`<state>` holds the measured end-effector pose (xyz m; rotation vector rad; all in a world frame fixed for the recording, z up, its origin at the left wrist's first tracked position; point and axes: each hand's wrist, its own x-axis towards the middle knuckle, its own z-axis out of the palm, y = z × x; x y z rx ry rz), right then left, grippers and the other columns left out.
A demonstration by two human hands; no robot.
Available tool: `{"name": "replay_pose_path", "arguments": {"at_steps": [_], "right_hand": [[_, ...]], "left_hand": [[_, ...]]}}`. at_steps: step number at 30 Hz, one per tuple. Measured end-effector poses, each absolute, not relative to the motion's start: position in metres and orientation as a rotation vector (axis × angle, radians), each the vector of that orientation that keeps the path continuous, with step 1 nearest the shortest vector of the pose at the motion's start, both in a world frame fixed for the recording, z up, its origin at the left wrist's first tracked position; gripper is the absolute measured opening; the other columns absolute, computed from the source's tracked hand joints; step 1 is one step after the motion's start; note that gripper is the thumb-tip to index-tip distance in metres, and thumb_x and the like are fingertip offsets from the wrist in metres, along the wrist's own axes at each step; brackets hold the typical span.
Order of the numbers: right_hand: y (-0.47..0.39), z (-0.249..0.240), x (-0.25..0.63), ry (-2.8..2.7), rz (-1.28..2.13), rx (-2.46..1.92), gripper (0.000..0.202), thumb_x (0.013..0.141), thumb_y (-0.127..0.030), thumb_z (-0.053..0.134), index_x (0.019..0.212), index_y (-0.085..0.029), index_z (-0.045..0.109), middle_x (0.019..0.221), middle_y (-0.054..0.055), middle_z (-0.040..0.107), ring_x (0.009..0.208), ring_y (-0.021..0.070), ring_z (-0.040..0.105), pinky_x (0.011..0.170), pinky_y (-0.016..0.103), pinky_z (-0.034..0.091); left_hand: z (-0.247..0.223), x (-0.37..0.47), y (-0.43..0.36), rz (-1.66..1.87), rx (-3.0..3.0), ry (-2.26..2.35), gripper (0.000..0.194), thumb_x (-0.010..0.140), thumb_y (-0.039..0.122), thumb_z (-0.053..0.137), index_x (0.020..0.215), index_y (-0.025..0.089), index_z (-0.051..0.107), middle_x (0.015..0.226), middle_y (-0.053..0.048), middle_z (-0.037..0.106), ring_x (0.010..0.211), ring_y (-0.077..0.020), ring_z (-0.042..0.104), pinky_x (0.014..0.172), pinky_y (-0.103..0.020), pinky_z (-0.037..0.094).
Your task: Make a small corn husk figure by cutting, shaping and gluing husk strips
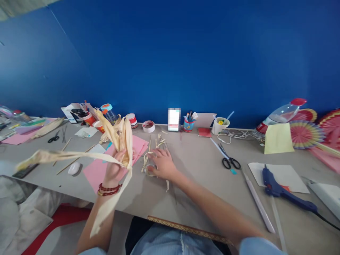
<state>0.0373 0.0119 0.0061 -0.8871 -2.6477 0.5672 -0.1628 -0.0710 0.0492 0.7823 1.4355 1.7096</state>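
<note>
Cream, papery, likely dried husk. Head view: bundle held up above the left part of the surface, in front of the pink paper. Should handle very light, next to no inertia, little slip against bare skin. Looks stiffish along the broad upright leaves, limp in the long strip out to the left and in the tail down past the wrist. Probably brittle at edges and thin ends; likely to split along the grain if twisted or pinched hard. Best to take hold at the gathered neck, right at the meeting point of leaves and strips, with even, gentle pressure; avoid pulling on a loose end. Left hand: closed round that neck, partly hidden behind husk, exact finger placement impossible to tell. Right hand: open, palm down, low over the surface, fingers loosely spread among thin husk strips, thumb side at a small roll, perhaps tape. Blurred there; can't tell touching from hovering, nor see anything clearly gripped. Farther right, untouched: black scissors and blue glue gun.
</note>
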Motion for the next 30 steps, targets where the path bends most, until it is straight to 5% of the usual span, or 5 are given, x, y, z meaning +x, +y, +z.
{"name": "replay_pose_path", "arguments": {"at_steps": [4, 22, 27, 30], "right_hand": [[0.01, -0.006, -0.007, -2.873, 0.484, -0.745, 0.07, 0.086, -0.064, 0.053, 0.143, -0.023, 0.05, 0.156, 0.013, 0.038, 0.146, 0.0395, 0.022, 0.113, 0.07, 0.004], [0.012, -0.031, 0.15, -2.774, 0.368, -0.971, 0.06, 0.094, -0.054, 0.047, 0.146, -0.025, 0.047, 0.155, 0.011, 0.042, 0.144, 0.0339, 0.032, 0.117, 0.059, 0.016], [0.02, -0.025, 0.176, -2.774, 0.309, -1.015, 0.07, 0.088, -0.068, 0.049, 0.147, -0.03, 0.046, 0.155, 0.013, 0.04, 0.141, 0.0375, 0.035, 0.111, 0.065, 0.021], [0.027, -0.007, 0.16, -2.73, 0.218, -1.011, 0.067, 0.084, -0.07, 0.054, 0.137, -0.029, 0.058, 0.151, 0.013, 0.047, 0.134, 0.0404, 0.041, 0.109, 0.065, 0.022]], "left_hand": [[0.039, -0.194, -0.081, 1.694, 0.712, 1.49, 0.041, 0.071, 0.034, 0.075, 0.106, 0.016, 0.063, 0.083, -0.004, 0.073, 0.066, -0.0194, 0.069, 0.06, -0.032, 0.057], [0.032, -0.225, -0.094, 1.732, 0.716, 1.569, 0.043, 0.075, 0.032, 0.074, 0.115, 0.022, 0.061, 0.092, 0.001, 0.074, 0.066, -0.0136, 0.064, 0.055, -0.024, 0.05], [0.036, -0.236, -0.103, 1.826, 0.692, 1.517, 0.042, 0.075, 0.028, 0.074, 0.116, 0.024, 0.061, 0.09, 0.003, 0.074, 0.067, -0.0137, 0.065, 0.062, -0.026, 0.053], [0.037, -0.236, -0.107, 1.84, 0.677, 1.533, 0.037, 0.074, 0.028, 0.075, 0.11, 0.024, 0.064, 0.093, 0.001, 0.074, 0.07, -0.0162, 0.066, 0.061, -0.028, 0.054]]}}
